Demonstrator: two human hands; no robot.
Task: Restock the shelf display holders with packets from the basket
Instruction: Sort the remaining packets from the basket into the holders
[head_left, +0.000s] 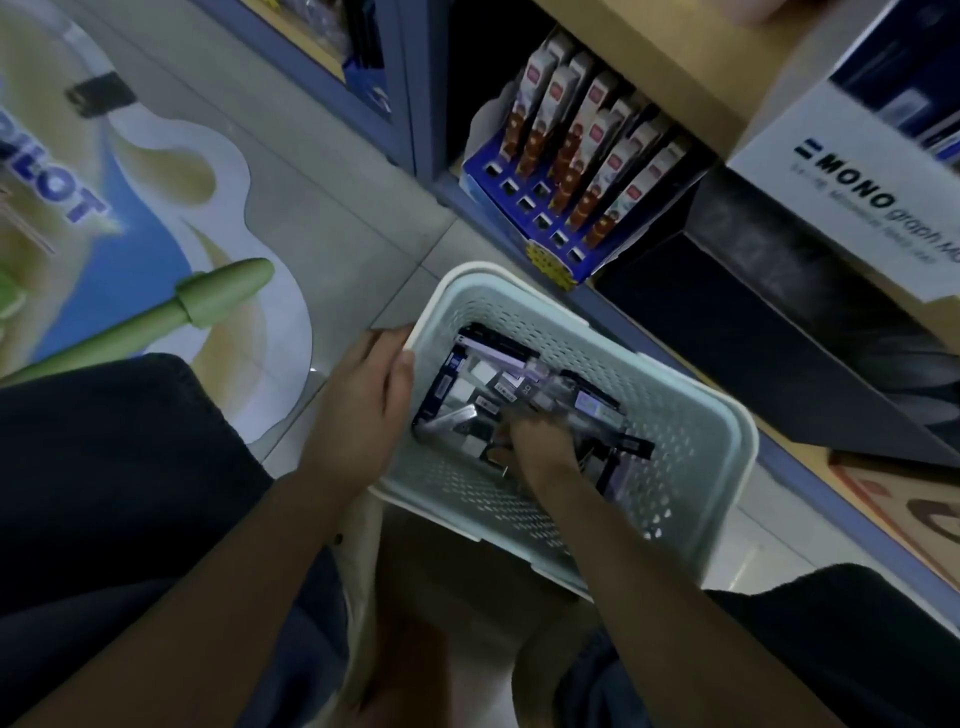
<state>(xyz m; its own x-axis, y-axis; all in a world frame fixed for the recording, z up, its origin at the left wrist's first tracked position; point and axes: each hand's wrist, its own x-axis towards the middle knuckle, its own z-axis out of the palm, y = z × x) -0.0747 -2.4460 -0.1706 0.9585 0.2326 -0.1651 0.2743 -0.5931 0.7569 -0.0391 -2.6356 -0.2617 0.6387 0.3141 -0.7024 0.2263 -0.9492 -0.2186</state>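
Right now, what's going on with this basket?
A person holds the basket by its rim with the left hand. The right hand is down among the packets inside; blur hides whether it grips one. The blue holder behind the basket holds upright packs.

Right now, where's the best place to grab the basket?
On the basket, probably the thick rim, from outside and above, hooking over the lip as the left hand does. Its holed walls slope, offering less hold.
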